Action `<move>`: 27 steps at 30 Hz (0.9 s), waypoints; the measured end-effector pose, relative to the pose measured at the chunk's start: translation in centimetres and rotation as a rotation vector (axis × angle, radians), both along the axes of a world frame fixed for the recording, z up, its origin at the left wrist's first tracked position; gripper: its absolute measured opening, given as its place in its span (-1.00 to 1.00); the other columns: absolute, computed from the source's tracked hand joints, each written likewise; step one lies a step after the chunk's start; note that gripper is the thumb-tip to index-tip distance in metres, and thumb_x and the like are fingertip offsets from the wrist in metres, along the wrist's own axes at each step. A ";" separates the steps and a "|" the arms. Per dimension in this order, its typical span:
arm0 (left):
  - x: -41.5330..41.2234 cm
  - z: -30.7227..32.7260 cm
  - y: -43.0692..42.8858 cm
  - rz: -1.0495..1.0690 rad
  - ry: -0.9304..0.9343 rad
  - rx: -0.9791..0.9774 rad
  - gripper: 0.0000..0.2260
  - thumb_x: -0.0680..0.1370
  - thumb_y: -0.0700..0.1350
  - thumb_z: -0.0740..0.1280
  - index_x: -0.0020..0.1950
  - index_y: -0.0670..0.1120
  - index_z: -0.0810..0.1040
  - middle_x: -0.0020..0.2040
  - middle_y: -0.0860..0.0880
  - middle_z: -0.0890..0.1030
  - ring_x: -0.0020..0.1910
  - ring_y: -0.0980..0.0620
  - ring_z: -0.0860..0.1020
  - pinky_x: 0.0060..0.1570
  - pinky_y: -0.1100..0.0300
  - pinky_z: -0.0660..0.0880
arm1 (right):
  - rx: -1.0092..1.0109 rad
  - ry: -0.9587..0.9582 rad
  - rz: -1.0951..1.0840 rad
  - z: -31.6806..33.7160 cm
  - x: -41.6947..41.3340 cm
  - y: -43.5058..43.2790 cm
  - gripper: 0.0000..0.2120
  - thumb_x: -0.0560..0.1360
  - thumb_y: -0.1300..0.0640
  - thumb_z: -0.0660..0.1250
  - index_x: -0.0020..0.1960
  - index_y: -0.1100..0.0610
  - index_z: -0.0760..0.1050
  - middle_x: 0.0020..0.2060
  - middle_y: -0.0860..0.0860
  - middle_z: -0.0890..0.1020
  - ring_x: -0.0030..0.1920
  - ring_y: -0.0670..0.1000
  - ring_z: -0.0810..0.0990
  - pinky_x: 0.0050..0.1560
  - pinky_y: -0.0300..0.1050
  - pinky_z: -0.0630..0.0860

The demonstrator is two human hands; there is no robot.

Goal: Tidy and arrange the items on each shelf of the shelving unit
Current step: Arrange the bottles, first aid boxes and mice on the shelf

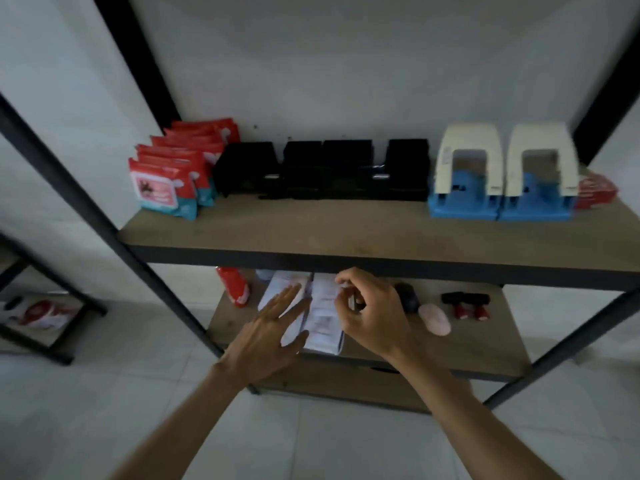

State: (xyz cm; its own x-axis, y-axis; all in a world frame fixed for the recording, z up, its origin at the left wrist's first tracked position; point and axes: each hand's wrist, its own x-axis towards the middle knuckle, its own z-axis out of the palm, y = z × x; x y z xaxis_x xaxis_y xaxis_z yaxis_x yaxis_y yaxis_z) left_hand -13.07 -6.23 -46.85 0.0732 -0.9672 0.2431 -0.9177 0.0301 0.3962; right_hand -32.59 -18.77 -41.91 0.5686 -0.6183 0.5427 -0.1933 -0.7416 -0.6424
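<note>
Packs (325, 317): two, white, side by side on the lower shelf (485, 348).
Left hand (273, 327): flat, fingers straight, resting on the left one.
Right hand (370, 306): curled, apparently pinching the other's far edge.
Method: steady left, slide right flush, front edges aligned.

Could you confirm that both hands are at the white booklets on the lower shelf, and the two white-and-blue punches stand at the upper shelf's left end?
No: the head view shows the white-and-blue punches at the right end of the upper shelf. The left hand and right hand are at the white booklets on the lower shelf.
</note>
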 end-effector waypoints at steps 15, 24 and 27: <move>15.7 -19.0 2.0 0.163 0.248 0.047 -0.45 0.49 -0.10 0.50 0.40 0.22 0.39 0.37 0.00 0.53 0.21 0.09 0.50 -0.03 0.03 0.61 | 0.074 0.327 -0.094 -20.8 16.7 -2.0 -0.80 0.46 0.08 0.39 0.07 0.06 0.56 0.01 -0.03 0.61 0.02 -0.07 0.55 -0.06 -0.46 0.42; 18.6 -28.4 -2.6 0.056 0.240 0.133 -0.37 0.40 0.37 0.41 0.40 0.45 0.21 0.39 0.42 0.31 0.35 0.35 0.34 0.37 0.19 0.39 | -0.250 0.658 -0.216 -27.6 18.1 -5.6 -0.39 0.39 -0.38 0.21 0.34 -0.11 0.45 0.30 -0.02 0.39 0.38 0.08 0.29 0.48 0.29 0.14; 18.5 -29.7 -5.0 -0.027 0.152 0.118 -0.33 0.31 0.50 0.35 0.34 0.56 0.13 0.47 0.30 0.24 0.44 0.21 0.24 0.46 0.03 0.29 | -0.231 0.680 -0.212 -28.3 17.8 -5.8 -0.32 0.40 -0.46 0.18 0.43 -0.16 0.36 0.37 -0.07 0.36 0.42 0.04 0.28 0.50 0.20 0.12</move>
